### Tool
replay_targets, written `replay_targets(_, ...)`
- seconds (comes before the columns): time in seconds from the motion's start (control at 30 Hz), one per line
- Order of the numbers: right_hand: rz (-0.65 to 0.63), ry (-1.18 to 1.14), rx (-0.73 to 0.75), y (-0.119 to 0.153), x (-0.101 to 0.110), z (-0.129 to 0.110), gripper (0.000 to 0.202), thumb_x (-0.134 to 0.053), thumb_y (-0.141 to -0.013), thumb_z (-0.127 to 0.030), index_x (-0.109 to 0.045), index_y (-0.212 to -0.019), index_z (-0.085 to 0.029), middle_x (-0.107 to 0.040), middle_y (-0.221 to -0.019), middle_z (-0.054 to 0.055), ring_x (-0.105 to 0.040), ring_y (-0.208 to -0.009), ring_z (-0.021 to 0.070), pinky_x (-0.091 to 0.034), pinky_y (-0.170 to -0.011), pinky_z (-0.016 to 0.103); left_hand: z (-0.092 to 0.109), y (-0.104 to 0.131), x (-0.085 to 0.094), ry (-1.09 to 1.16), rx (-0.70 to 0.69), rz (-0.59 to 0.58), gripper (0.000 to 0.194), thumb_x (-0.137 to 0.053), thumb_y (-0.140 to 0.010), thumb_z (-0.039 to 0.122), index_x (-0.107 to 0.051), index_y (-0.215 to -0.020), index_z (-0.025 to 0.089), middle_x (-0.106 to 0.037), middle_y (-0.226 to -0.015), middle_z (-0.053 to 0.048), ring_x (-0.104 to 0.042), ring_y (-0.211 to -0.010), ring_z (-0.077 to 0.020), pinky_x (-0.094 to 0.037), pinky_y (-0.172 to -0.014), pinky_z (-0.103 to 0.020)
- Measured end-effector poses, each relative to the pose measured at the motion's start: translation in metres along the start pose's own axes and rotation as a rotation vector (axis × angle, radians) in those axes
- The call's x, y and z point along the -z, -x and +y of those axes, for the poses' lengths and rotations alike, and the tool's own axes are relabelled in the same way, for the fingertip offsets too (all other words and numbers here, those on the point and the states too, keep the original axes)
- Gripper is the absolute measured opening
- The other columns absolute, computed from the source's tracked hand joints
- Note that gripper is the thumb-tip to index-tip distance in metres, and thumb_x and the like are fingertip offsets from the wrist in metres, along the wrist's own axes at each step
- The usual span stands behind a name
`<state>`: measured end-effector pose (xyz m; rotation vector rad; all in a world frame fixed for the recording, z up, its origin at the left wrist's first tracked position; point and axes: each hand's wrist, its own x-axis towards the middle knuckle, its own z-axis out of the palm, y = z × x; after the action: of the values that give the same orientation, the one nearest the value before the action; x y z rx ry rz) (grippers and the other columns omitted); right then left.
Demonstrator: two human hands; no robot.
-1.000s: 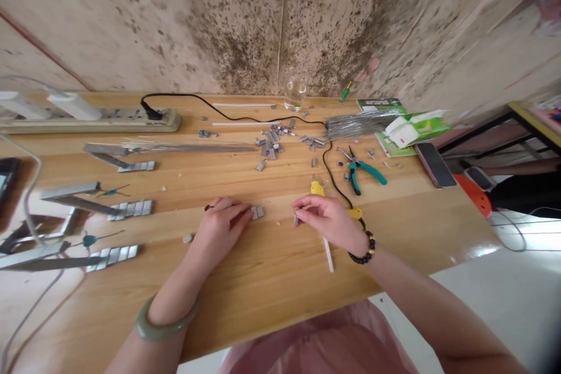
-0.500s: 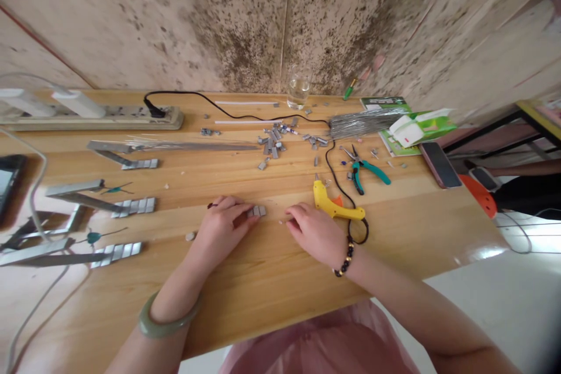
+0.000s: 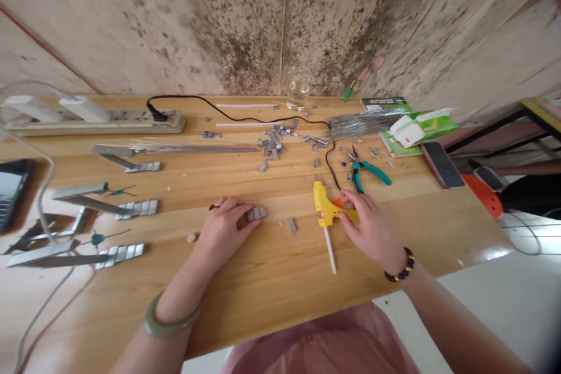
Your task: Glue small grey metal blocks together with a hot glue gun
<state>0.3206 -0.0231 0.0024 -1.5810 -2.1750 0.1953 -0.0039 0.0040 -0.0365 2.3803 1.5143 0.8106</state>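
My left hand [image 3: 225, 228] rests on the wooden table with thumb and fingertips closed on a small grey block piece [image 3: 256, 213] made of joined segments. My right hand [image 3: 368, 225] has its fingers around the handle of a yellow glue gun [image 3: 322, 201], which lies on the table with its nozzle pointing away from me. A white glue stick [image 3: 330, 250] sticks out of its back end. Between the hands lies one loose grey strip piece [image 3: 292, 225]. Teal-handled pliers [image 3: 370, 173] lie just beyond the right hand.
Loose grey pieces [image 3: 272, 145] are heaped farther back, near a glass of water [image 3: 298, 93]. Bent grey assemblies [image 3: 118, 256] stand at left below a power strip [image 3: 131, 121]. A wire bundle [image 3: 366, 124], tissue pack [image 3: 423, 128] and phone [image 3: 442, 165] lie at right. A black cord [image 3: 245, 117] crosses the back.
My right hand has moved right, from beside the small pieces onto the glue gun's handle. A grey strip now shows where that hand was. My left hand has stayed on its block piece.
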Motion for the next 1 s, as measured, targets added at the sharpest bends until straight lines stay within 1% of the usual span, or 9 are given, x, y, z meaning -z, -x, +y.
replay_targets(0.07, -0.026, 0.061, 0.0, 0.006, 0.0, 0.004, 0.041, -0.049, -0.088, -0.02, -0.044, -0.128, -0.016, -0.059, -0.115, 0.013, -0.053, -0.109, 0.0283, -0.045, -0.093, 0.047, 0.0, -0.001, 0.0, -0.008, 0.008, -0.005, 0.023, -0.064, -0.083, 0.037, -0.071, -0.095, 0.019, -0.065, -0.088, -0.007, -0.057, -0.083, -0.0225, -0.045, -0.078, -0.036)
replay_targets(0.13, -0.055, 0.128, -0.007, 0.01, -0.001, 0.002, 0.04, -0.05, -0.085, -0.02, -0.046, -0.125, -0.016, -0.059, -0.118, 0.014, -0.052, -0.111, 0.0293, -0.044, -0.093, 0.046, 0.001, -0.001, 0.0, -0.007, 0.017, -0.011, 0.022, -0.063, -0.084, 0.037, -0.071, -0.094, 0.02, -0.065, -0.087, -0.007, -0.057, -0.083, -0.0225, -0.045, -0.078, -0.037)
replay_targets(0.23, -0.108, 0.229, -0.036, 0.011, -0.001, -0.005, 0.042, -0.051, -0.082, -0.014, -0.047, -0.124, -0.015, -0.062, -0.114, 0.013, -0.055, -0.106, 0.0292, -0.042, -0.09, 0.044, 0.002, -0.003, 0.001, 0.003, 0.015, -0.019, 0.023, -0.063, -0.083, 0.038, -0.071, -0.095, 0.021, -0.066, -0.086, -0.007, -0.057, -0.083, -0.0224, -0.045, -0.078, -0.037)
replay_targets(0.33, -0.156, 0.323, -0.061, 0.008, -0.003, -0.011, 0.048, -0.05, -0.079, -0.009, -0.047, -0.127, -0.014, -0.064, -0.108, 0.011, -0.056, -0.099, 0.0281, -0.039, -0.085, 0.042, 0.004, -0.003, 0.002, 0.002, 0.008, -0.018, 0.023, -0.063, -0.083, 0.036, -0.07, -0.097, 0.02, -0.066, -0.087, -0.007, -0.056, -0.084, -0.0229, -0.045, -0.079, -0.037)
replay_targets(0.5, -0.133, 0.388, -0.045, 0.005, -0.011, -0.011, 0.051, -0.053, -0.077, -0.008, -0.048, -0.127, -0.012, -0.065, -0.102, 0.011, -0.055, -0.095, 0.0274, -0.035, -0.084, 0.039, 0.005, -0.004, 0.001, -0.012, 0.016, -0.038, 0.02, -0.063, -0.083, 0.035, -0.071, -0.094, 0.02, -0.066, -0.085, -0.007, -0.056, -0.082, -0.0226, -0.045, -0.077, -0.037)
replay_targets(0.6, -0.101, 0.395, -0.027, 0.006, -0.011, -0.007, 0.048, -0.053, -0.079, -0.009, -0.05, -0.127, -0.013, -0.065, -0.098, 0.01, -0.055, -0.091, 0.0266, -0.033, -0.085, 0.04, 0.005, -0.004, 0.001, -0.01, 0.012, -0.055, 0.02, -0.062, -0.084, 0.034, -0.071, -0.094, 0.02, -0.066, -0.085, -0.007, -0.055, -0.081, -0.0218, -0.045, -0.076, -0.036)
replay_targets(0.7, -0.062, 0.356, -0.017, 0.009, -0.009, -0.001, 0.045, -0.053, -0.082, -0.01, -0.052, -0.126, -0.015, -0.066, -0.094, 0.008, -0.057, -0.088, 0.0252, -0.031, -0.085, 0.04, 0.005, -0.004, 0.002, 0.006, 0.006, -0.059, 0.02, -0.062, -0.084, 0.034, -0.071, -0.094, 0.019, -0.066, -0.087, -0.007, -0.055, -0.083, -0.0223, -0.045, -0.076, -0.035)
replay_targets(0.8, -0.027, 0.249, 0.008, 0.012, -0.007, 0.005, 0.041, -0.052, -0.083, -0.012, -0.054, -0.124, -0.016, -0.068, -0.094, 0.008, -0.059, -0.088, 0.0238, -0.032, -0.084, 0.039, 0.005, -0.004, 0.002, 0.025, 0.008, -0.048, 0.02, -0.061, -0.085, 0.034, -0.071, -0.095, 0.02, -0.065, -0.088, -0.008, -0.055, -0.084, -0.0226, -0.045, -0.077, -0.036)
replay_targets(1.0, 0.013, -0.006, 0.027, 0.01, -0.004, 0.004, 0.03, -0.049, -0.088, -0.024, -0.059, -0.115, -0.019, -0.069, -0.098, 0.007, -0.061, -0.087, 0.0219, -0.036, -0.082, 0.036, 0.006, -0.003, 0.002, 0.023, 0.002, -0.043, 0.021, -0.059, -0.086, 0.035, -0.07, -0.095, 0.02, -0.066, -0.088, -0.007, -0.056, -0.084, -0.0221, -0.046, -0.077, -0.036)
